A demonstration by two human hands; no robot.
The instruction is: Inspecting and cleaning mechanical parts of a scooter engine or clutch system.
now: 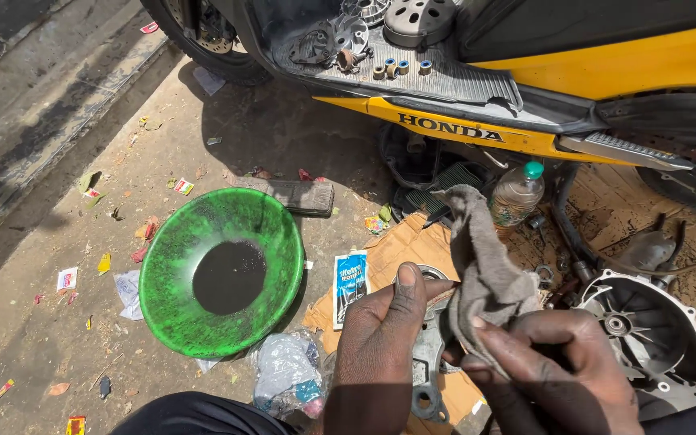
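My left hand [382, 342] grips a grey metal engine part [428, 354] with round holes, thumb pressed along its top. My right hand [561, 370] holds a grey rag [485, 266] bunched against that part; the rag's loose end sticks up. Both hands are low in the middle of the head view, above brown cardboard [400, 250] on the ground.
A green basin [171, 282] with black oil sits left. A yellow scooter [606, 64] stands behind, small parts on its footboard [437, 76]. A plastic bottle [515, 196], an engine cover [654, 338], a blue sachet [350, 282], a plastic bag [283, 370] and litter lie around.
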